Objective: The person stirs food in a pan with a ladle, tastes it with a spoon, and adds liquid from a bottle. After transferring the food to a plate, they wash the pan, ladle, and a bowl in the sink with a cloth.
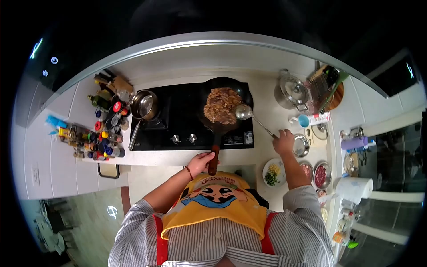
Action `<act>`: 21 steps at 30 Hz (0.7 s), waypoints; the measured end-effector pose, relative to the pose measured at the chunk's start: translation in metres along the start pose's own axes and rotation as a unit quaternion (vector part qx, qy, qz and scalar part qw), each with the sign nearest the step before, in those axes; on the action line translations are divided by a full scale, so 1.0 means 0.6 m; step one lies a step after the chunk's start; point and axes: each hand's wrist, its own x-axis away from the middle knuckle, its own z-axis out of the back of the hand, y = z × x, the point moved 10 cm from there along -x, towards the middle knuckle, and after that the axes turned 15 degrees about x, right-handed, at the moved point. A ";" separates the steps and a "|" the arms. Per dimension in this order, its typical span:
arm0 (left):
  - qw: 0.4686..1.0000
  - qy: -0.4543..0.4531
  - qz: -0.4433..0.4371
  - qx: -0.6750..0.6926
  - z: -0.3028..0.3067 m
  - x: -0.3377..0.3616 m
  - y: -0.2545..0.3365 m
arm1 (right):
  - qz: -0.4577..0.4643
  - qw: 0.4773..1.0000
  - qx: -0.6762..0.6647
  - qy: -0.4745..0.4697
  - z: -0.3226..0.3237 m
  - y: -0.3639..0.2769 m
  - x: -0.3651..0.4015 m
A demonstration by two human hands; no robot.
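My left hand [201,163] is closed around the wooden handle [214,161] of a black wok [245,91] on the right burner of the cooktop. Brown chopped food, which looks like cooked meat, fills the wok [222,105]. In my right hand [283,142] is the long handle of a metal ladle [243,112]. The ladle's round bowl overlaps the wok's right rim, beside the food. Just right of that hand stands a metal bowl [301,145]. Below it lies a white plate [265,170] with chopped green and pale yellow pieces.
A small saucepan [144,105] sits on the left burner, its handle toward me. Bottles and jars [100,140] crowd the left side. At right are a lidded steel pot [291,90], a blue cup [303,120], a bowl of red meat [321,174] and a paper towel roll [354,188].
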 end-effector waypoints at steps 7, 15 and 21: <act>0.997 -0.032 0.058 -0.036 0.081 0.004 -0.036 | 0.224 0.749 -0.479 -0.399 0.165 -0.262 0.405; 0.861 -0.237 0.162 -0.420 0.163 0.066 -0.209 | -0.039 0.741 -0.551 -0.381 0.174 -0.192 0.772; 0.739 -0.265 0.230 -0.574 0.172 0.069 -0.327 | -0.399 0.533 -0.719 -0.200 0.100 0.106 1.164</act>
